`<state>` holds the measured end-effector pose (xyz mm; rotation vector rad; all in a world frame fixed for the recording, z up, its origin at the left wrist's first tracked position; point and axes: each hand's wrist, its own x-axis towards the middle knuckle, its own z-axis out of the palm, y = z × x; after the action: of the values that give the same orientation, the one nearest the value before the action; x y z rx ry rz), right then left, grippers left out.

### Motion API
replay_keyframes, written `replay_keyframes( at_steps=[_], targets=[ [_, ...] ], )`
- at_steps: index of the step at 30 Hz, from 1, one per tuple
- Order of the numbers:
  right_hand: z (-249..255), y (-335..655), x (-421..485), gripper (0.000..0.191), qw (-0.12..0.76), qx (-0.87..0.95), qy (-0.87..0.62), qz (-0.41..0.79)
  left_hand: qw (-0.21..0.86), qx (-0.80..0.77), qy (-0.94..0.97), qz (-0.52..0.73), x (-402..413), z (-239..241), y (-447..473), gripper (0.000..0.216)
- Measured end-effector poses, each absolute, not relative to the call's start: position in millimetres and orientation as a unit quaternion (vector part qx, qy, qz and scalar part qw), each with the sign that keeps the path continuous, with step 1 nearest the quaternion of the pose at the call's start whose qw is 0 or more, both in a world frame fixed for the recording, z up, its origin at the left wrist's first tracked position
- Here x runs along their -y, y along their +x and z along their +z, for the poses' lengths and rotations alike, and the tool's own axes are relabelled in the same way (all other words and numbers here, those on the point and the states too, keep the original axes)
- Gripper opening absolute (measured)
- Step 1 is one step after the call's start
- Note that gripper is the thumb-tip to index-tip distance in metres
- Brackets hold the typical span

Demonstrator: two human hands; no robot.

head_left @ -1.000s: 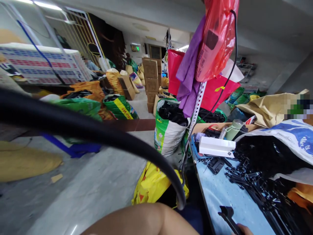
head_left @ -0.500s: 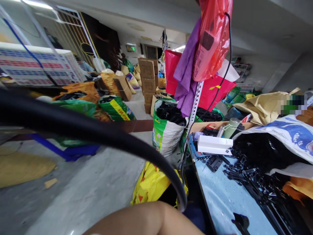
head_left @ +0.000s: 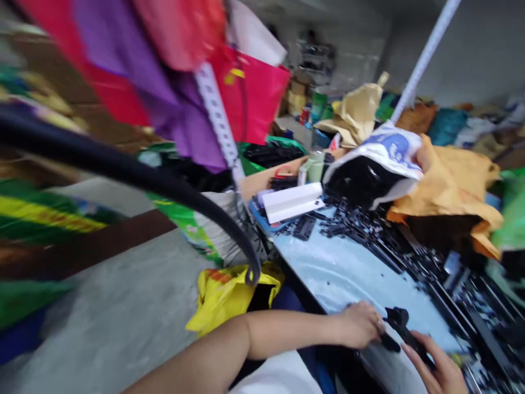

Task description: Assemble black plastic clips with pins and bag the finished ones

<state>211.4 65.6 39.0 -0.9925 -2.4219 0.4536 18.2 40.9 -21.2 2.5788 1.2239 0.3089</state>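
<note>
Low on the light blue table [head_left: 353, 268], my left hand [head_left: 361, 324] is closed around the near end of a black plastic part [head_left: 404, 334]. My right hand [head_left: 437, 365] grips the same long part from the right, fingers curled over it. A heap of similar black plastic parts [head_left: 414, 246] spills across the table from a white and blue sack [head_left: 385, 150] just beyond my hands. The picture is smeared by motion.
A thick black hose [head_left: 135, 172] arcs across the left foreground. A yellow bag [head_left: 223, 293] lies on the floor by the table's edge. A white box [head_left: 292, 201], a green bottle [head_left: 315, 164], an orange sack [head_left: 451, 186] and hanging red and purple bags [head_left: 172, 82] crowd the table's far end.
The view has swung right toward the table. My left arm has reached in and both hands have come onto the black part, which was only at the frame's lower edge before.
</note>
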Motion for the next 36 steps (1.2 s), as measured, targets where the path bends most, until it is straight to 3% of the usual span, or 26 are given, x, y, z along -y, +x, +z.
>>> replay_keyframes(
  at_steps=[5,12,17,22,29,36],
  targets=[
    [48.9,243.8,-22.7,0.043,0.139,0.841,-0.485,0.194,0.126,-0.45,0.879,0.094,-35.4,-2.5,2.9,0.015],
    [38.7,234.1,-5.2,0.029,-0.017,0.89,-0.433,0.143,0.18,-0.443,0.876,0.061,-30.6,6.4,2.5,0.025],
    [28.6,219.5,-7.1,0.025,-0.082,0.889,-0.436,0.112,0.206,-0.421,0.882,0.04,-30.5,11.4,13.0,0.039],
    [24.4,216.9,-3.2,0.029,-0.072,0.885,-0.452,0.085,0.207,-0.416,0.884,0.047,-30.2,7.7,12.9,0.062],
    [43.4,203.7,6.0,0.027,-0.042,0.901,-0.428,-0.046,0.194,-0.422,0.873,0.15,-24.4,-10.9,5.6,0.045],
    [48.4,209.5,-9.3,0.028,-0.038,0.911,-0.41,-0.032,0.19,-0.423,0.875,0.141,-23.0,-10.4,8.6,0.039]
  ],
)
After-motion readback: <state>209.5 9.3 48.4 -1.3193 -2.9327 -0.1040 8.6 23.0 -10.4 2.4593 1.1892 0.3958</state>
